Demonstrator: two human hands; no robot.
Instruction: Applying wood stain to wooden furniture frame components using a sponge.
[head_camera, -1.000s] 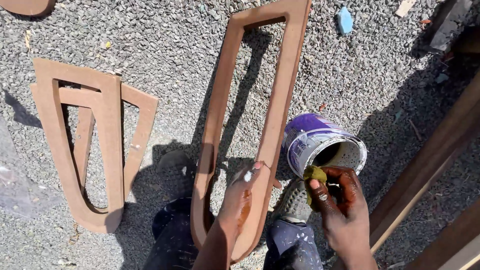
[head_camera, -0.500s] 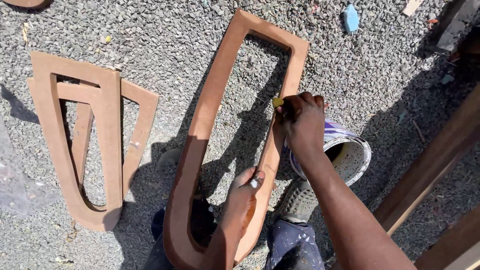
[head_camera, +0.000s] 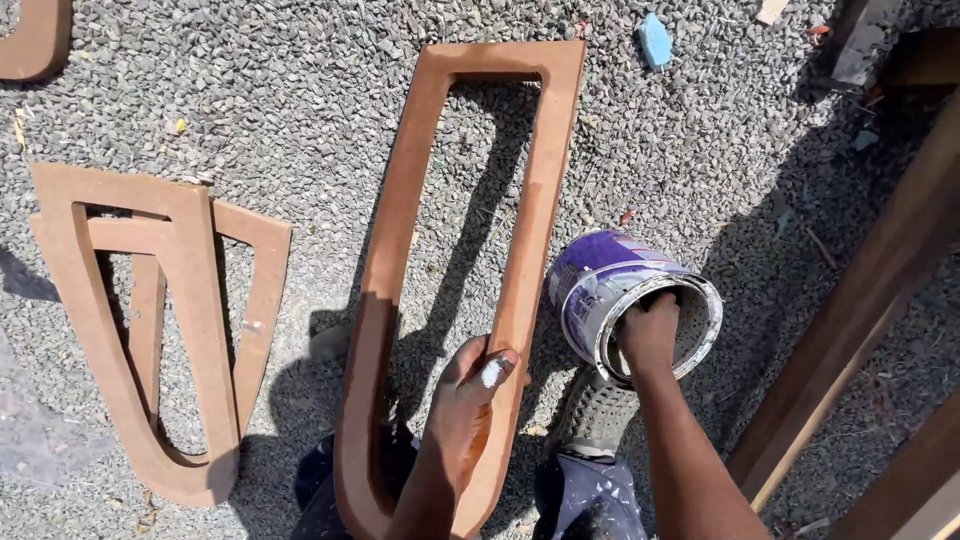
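One long brown frame (head_camera: 452, 270), a loop with a rounded near end and a square far end, stands tilted on the gravel (head_camera: 300, 90) in the middle of the view. The left hand (head_camera: 468, 405) grips its right side rail near the rounded end, fingers wrapped over the edge and the thumb, with a pale nail, lying on top. Just right of that rail sits one purple can (head_camera: 625, 300), tipped on its side with the open mouth facing near and right. The right hand (head_camera: 650, 330) is sunk into that mouth past the knuckles; the can's rim hides the fingers, so I cannot tell whether they are spread or closed on anything.

Two shoes show at the near edge: one grey (head_camera: 592, 415) just near the can, touching the frame's rail, the other (head_camera: 330, 345) dark in shadow inside and left of the loop. The frame's rail lies between the left hand and the can.

To the left, well apart, two more frames (head_camera: 150, 320) of the same shape lie flat, one stacked crosswise on the other. A curved brown piece (head_camera: 35, 40) peeks in at the far left corner. A small blue scrap (head_camera: 655, 40) lies far right. Two wooden beams (head_camera: 860, 300) slant along the right edge.
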